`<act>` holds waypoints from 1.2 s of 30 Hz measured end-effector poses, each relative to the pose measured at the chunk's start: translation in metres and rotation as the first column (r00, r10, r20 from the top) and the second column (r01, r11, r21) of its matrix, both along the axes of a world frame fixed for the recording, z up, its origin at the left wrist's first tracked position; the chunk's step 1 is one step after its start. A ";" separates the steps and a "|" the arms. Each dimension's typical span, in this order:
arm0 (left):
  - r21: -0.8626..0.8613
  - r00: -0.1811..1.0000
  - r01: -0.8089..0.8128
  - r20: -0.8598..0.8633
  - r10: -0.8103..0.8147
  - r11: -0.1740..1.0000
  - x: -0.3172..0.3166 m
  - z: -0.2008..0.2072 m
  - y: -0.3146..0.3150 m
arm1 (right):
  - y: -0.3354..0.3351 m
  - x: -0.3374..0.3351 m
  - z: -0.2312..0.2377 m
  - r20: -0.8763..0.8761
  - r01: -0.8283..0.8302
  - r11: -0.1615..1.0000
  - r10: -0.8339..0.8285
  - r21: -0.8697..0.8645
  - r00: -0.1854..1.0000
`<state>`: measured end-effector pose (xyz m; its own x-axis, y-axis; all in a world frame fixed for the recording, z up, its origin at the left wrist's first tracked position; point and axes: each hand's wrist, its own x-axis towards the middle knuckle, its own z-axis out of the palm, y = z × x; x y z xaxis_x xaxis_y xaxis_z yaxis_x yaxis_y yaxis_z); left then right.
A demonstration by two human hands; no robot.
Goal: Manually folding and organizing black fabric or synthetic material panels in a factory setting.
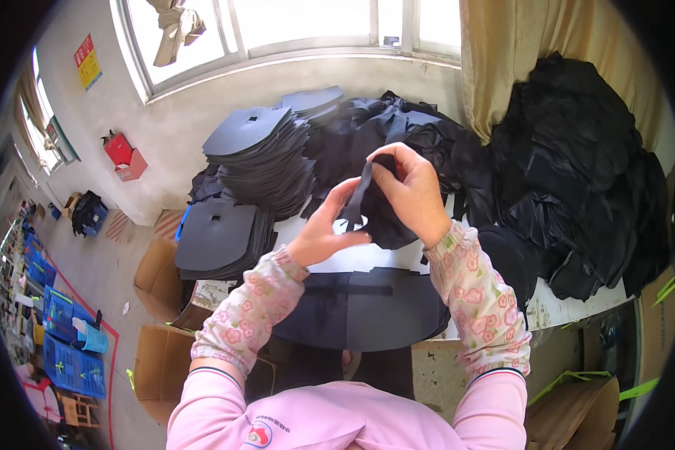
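Observation:
Above the middle of the table, my right hand [416, 196] pinches a black fabric strip [358, 196] between thumb and fingers. The strip hangs in a narrow band, with darker black cloth behind it. Close by on the left, my left hand [324, 231] has its thumb spread away from its fingers. Its fingertips reach the strip's edge; whether they grip it is unclear. Below both hands, a dark rounded panel [397, 311] lies flat at the table's near edge, with a thin black band across it.
Tall stacks of dark grey panels [247, 135] and a lower stack [217, 236] stand at the left. Black cloth pieces [397, 120] heap behind my hands, and a bigger black pile [577, 172] rises at right. Cardboard boxes [161, 281] line the table's left side.

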<state>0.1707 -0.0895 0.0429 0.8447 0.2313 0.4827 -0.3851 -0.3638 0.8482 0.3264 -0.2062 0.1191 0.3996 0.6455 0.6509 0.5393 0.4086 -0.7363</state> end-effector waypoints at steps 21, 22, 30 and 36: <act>0.257 0.921 -0.375 -0.002 0.389 0.891 -0.007 -0.004 -0.001 | -0.128 -0.051 0.119 0.603 -0.041 0.988 -0.059 0.151 0.795; 0.209 0.930 -0.338 -0.078 0.360 0.918 -0.016 -0.007 0.007 | -0.140 -0.050 0.123 0.596 -0.048 0.984 -0.065 0.171 0.801; 0.427 0.746 0.095 -0.628 0.220 0.899 -0.179 0.007 0.056 | -0.247 0.007 0.034 0.054 0.292 0.951 -0.299 0.105 0.953; 0.309 0.424 0.119 -0.875 0.233 0.944 -0.233 0.005 0.058 | -0.241 0.024 -0.118 -0.403 0.086 0.877 -0.302 -0.473 0.864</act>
